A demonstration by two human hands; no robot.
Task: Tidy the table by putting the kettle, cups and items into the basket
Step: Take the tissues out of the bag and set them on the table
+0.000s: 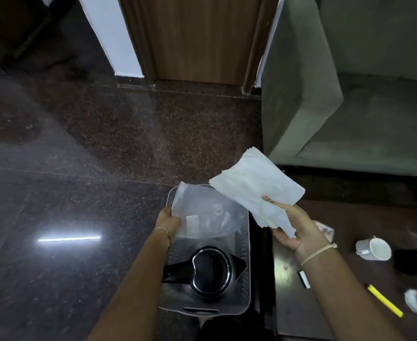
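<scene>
Now kettle (211, 271) inside basket (248, 279).

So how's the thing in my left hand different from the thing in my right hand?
The left hand holds a clear plastic bag with small items showing through it; the right hand holds opaque white tissue paper. The bag hangs over the basket, above the kettle, while the tissue is raised beside the basket. Both are thin, limp and pinched at one edge.
</scene>
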